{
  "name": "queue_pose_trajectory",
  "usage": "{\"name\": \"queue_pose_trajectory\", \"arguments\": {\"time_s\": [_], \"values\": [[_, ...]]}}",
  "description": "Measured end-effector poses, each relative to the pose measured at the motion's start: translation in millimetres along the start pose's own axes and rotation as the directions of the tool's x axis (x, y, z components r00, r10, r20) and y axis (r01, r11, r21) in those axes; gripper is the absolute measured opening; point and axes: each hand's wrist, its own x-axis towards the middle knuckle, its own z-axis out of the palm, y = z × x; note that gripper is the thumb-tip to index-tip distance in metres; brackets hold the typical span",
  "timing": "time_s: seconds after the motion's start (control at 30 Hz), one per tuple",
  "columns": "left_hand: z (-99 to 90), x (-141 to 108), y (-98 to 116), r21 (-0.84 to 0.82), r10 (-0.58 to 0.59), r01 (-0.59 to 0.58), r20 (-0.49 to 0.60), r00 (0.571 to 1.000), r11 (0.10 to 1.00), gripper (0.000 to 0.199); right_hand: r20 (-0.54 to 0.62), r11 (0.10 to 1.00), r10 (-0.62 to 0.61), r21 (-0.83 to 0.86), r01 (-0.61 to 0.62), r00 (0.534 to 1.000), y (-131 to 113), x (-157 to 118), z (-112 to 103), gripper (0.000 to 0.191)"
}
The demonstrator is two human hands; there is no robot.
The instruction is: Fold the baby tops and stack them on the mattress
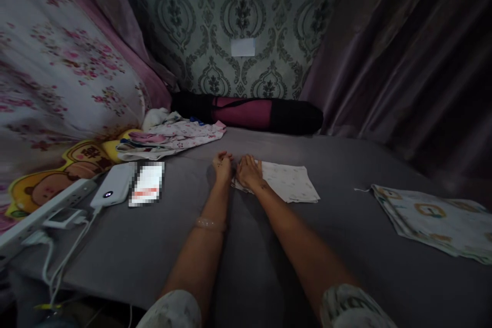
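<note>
A folded white cloth [290, 180] with a faint small print lies flat on the grey bed sheet. My right hand [249, 171] rests on its left end, palm down, with the fingers stretched out. Just left of the cloth is my left hand [223, 165], its fingers curled in and nothing visible in them. A narrow gap separates the two hands. The cloth's left edge is partly hidden under my right hand.
To the right lies a folded patterned cloth [434, 218]. At left are a pile of clothes [172, 136], a white power bank [115, 184] with cables, a power strip [49, 210] and a yellow cartoon cushion [57, 179]. A black-and-maroon roll [246, 113] lies along the wall.
</note>
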Motion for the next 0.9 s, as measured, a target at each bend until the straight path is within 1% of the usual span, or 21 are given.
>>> {"name": "queue_pose_trajectory", "arguments": {"time_s": [0.1,0.17,0.33,0.5,0.63,0.73,0.8,0.9], "values": [[-1.7,1.5,-1.2,-0.050,0.015,-0.017,-0.022,1.000,0.999,0.021,-0.015,1.000,-0.014,-0.001,0.014,1.000,-7.7,2.7,7.8,0.058],[-2.1,2.3,-1.8,-0.055,0.028,-0.029,-0.031,0.999,0.998,0.020,-0.031,1.000,-0.013,-0.008,0.013,0.999,-10.0,3.0,13.2,0.058],[2.2,2.5,-3.8,0.025,0.069,-0.068,-0.020,0.997,0.997,0.017,-0.054,0.999,-0.022,-0.030,0.021,0.998,-9.4,-0.3,16.2,0.056],[11.7,1.8,-7.2,0.104,0.123,-0.123,0.006,0.992,0.987,0.018,-0.004,0.998,-0.045,-0.037,0.045,0.999,-5.5,-1.9,13.2,0.056],[17.6,0.9,-6.5,0.095,0.161,-0.163,0.030,0.986,0.982,0.019,0.006,0.996,-0.060,0.069,0.059,0.998,-1.0,-0.9,5.7,0.056],[20.0,-1.9,-4.6,0.086,0.178,-0.184,0.074,0.981,0.979,0.019,-0.009,0.986,-0.031,0.162,0.032,0.999,6.6,-3.7,-6.2,0.055],[21.1,-4.1,-3.9,0.084,0.179,-0.188,0.104,0.978,0.979,0.019,-0.024,0.987,-0.006,0.160,0.010,1.000,14.3,-8.9,-13.4,0.056],[22.7,-6.4,-4.4,0.069,0.170,-0.177,0.105,0.980,0.982,0.018,-0.015,0.996,-0.004,0.086,0.005,1.000,25.8,-20.2,-17.8,0.057]]}}
